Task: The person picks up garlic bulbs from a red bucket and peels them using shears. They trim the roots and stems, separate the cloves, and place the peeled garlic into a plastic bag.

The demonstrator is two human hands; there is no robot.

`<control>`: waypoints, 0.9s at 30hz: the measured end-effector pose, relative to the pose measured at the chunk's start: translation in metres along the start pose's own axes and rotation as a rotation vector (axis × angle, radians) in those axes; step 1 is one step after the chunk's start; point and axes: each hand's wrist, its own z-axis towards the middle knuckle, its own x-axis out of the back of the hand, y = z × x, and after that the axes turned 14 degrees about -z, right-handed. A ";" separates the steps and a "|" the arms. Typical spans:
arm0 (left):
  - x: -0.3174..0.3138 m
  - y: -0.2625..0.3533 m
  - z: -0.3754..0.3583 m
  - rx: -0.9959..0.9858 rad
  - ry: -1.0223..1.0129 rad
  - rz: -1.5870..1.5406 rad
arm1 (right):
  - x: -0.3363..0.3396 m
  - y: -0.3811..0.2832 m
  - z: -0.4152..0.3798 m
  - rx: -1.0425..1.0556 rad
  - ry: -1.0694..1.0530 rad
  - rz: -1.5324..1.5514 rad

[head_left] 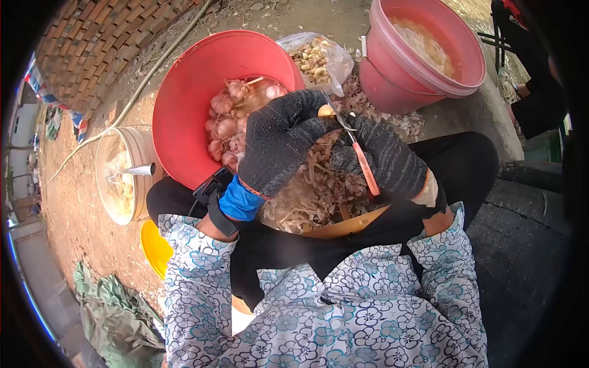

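Both my hands wear dark grey knit gloves and meet above a container of dry garlic skins (328,184) between my legs. My left hand (279,138) is closed, with a pale garlic clove (326,110) at its fingertips. My right hand (383,153) is wrapped round a small knife (366,167) with an orange-red handle, its thin metal blade pointing up beside the clove. Part of the handle is hidden by the glove. To the left of my left hand, a tilted red bucket (190,110) holds several whole garlic bulbs (226,127).
A clear plastic bag of peeled cloves (314,61) lies beyond my hands. Another red bucket (392,67), holding liquid and pale pieces, stands at upper right. A whitish bucket (144,147) with a metal tube is at left, near a yellow container (153,248). Another person's dark sleeve (540,110) shows at right.
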 end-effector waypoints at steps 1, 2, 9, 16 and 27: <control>-0.001 -0.002 -0.001 -0.116 0.013 0.032 | 0.000 -0.001 -0.001 0.006 -0.056 0.060; -0.001 -0.003 -0.002 -0.235 0.036 0.277 | 0.000 -0.001 -0.003 0.010 -0.112 0.119; -0.001 -0.002 -0.006 -0.547 0.006 0.642 | 0.000 -0.005 0.005 -0.245 -0.654 0.190; -0.002 0.008 -0.010 -0.614 -0.066 0.852 | -0.028 -0.007 -0.023 -0.111 -0.400 0.096; 0.009 -0.006 0.005 -0.075 -0.163 0.053 | -0.013 -0.010 -0.004 -0.123 -0.510 -0.455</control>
